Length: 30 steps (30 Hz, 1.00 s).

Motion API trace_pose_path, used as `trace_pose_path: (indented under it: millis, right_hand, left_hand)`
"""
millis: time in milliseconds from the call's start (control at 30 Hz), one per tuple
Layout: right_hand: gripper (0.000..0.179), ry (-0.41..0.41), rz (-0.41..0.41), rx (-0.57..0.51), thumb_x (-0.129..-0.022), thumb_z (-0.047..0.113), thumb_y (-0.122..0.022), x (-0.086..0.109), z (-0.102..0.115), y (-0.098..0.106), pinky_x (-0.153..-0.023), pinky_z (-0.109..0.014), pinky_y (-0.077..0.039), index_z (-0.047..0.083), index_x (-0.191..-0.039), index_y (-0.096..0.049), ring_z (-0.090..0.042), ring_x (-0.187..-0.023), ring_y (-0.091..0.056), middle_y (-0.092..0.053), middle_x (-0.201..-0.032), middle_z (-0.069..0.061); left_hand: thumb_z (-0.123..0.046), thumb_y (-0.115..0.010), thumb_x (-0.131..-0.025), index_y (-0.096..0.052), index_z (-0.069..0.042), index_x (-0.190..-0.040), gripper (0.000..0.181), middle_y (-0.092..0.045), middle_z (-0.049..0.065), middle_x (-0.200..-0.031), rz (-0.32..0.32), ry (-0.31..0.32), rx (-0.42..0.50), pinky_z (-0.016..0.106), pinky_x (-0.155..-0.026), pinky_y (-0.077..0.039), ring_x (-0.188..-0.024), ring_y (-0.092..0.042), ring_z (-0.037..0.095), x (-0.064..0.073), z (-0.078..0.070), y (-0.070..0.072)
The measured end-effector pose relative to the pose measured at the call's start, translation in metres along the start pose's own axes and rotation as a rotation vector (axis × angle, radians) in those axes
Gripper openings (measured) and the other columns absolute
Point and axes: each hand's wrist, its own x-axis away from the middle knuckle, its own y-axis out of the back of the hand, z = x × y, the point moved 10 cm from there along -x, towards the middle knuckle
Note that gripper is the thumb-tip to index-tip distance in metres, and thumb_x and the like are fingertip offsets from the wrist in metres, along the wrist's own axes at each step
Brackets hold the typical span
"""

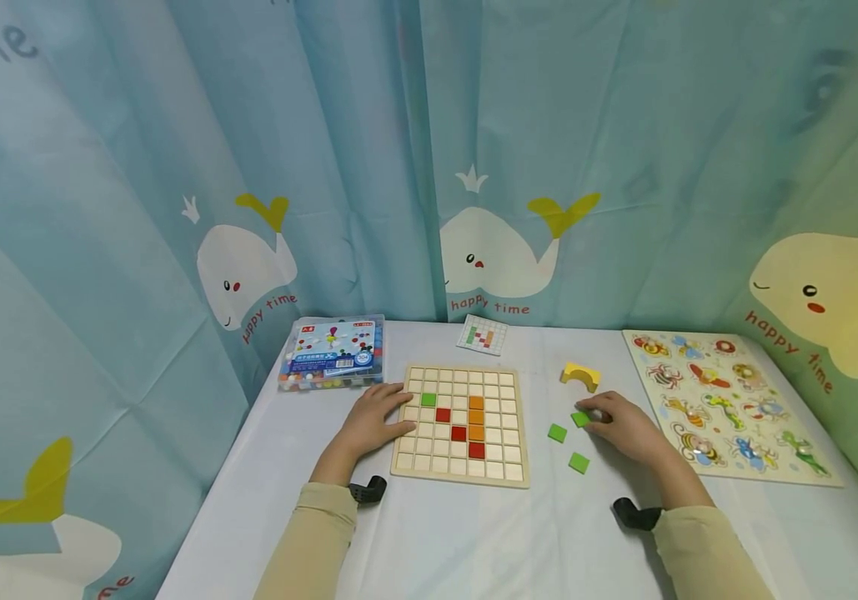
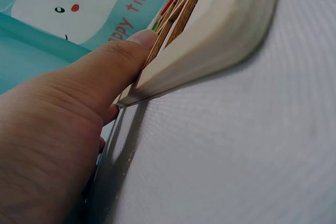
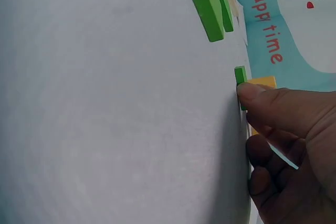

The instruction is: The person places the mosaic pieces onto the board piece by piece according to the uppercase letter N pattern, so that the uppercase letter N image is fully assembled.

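A wooden grid board (image 1: 429, 467) lies on the table, with one green tile (image 1: 429, 400), three red tiles (image 1: 459, 433) and three orange tiles (image 1: 477, 417) in its squares. At its left edge rests my left hand (image 1: 374, 421), the thumb (image 2: 123, 51) touching the frame in the left wrist view. Right of the board, my right hand (image 1: 627, 429) pinches a green square tile (image 1: 581, 419) between thumb and fingers, at the tabletop. Two more green tiles (image 1: 557, 432) lie loose beside it. The right wrist view shows the thumb on the pinched tile (image 3: 240, 74).
A yellow arch block (image 1: 581, 374) stands beyond the right hand. Behind the board lies a small pattern card (image 1: 483, 335). A clear box of coloured pieces (image 1: 333, 352) sits at the back left. An insect puzzle board (image 1: 729, 400) lies at the right. Curtains surround the table.
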Motion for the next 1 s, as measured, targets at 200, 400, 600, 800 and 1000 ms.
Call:
trace_pose_path:
  millis: [200,400,600,800,1000]
  right_hand:
    - [0.031,-0.005,0.001,0.002,-0.091,0.015,-0.07,-0.0003,-0.002,-0.0017,-0.07,-0.031,-0.041,0.007,-0.121,-0.069,-0.021,-0.087,-0.049,-0.059,-0.113,-0.015]
    - [0.027,-0.003,-0.022,-0.007,-0.091,0.015,-0.07,0.0019,0.0002,0.0011,-0.069,-0.03,-0.04,0.007,-0.116,-0.069,-0.02,-0.085,-0.048,-0.059,-0.106,-0.011]
    - [0.026,-0.011,-0.036,-0.011,-0.091,0.018,-0.071,0.0023,-0.0006,0.0018,-0.072,-0.031,-0.042,0.007,-0.114,-0.069,-0.02,-0.087,-0.049,-0.06,-0.105,-0.01]
    - [0.027,-0.012,-0.035,0.001,-0.091,0.023,-0.072,0.0007,-0.0023,0.0016,-0.073,-0.031,-0.043,0.007,-0.112,-0.066,-0.02,-0.088,-0.051,-0.06,-0.106,-0.01]
    - [0.027,-0.02,-0.019,-0.025,-0.091,0.022,-0.071,-0.0016,-0.0002,0.0013,-0.068,-0.029,-0.045,0.007,-0.112,-0.062,-0.018,-0.085,-0.052,-0.061,-0.1,-0.007]
  left_hand:
    - [-0.055,-0.063,-0.092,-0.049,-0.026,-0.147,0.064,-0.038,-0.001,-0.158,-0.008,-0.008,0.0,0.057,-0.122,-0.023,-0.149,-0.027,0.033,0.0001,0.0,0.0]
    - [-0.055,-0.062,-0.092,-0.049,-0.026,-0.147,0.063,-0.039,-0.001,-0.158,-0.013,-0.005,-0.004,0.057,-0.122,-0.023,-0.149,-0.027,0.033,0.0004,0.0002,-0.0003]
    - [-0.055,-0.062,-0.092,-0.05,-0.027,-0.146,0.063,-0.039,-0.001,-0.157,-0.013,-0.003,0.002,0.057,-0.122,-0.022,-0.149,-0.027,0.033,0.0008,-0.0008,0.001]
    - [-0.056,-0.062,-0.092,-0.049,-0.027,-0.147,0.064,-0.038,-0.001,-0.158,-0.002,-0.001,0.005,0.057,-0.123,-0.022,-0.15,-0.026,0.033,0.001,-0.0017,0.0013]
    - [-0.056,-0.062,-0.092,-0.049,-0.028,-0.147,0.063,-0.038,-0.001,-0.158,0.002,0.004,0.008,0.057,-0.123,-0.021,-0.15,-0.026,0.033,0.0005,-0.0009,0.0002]
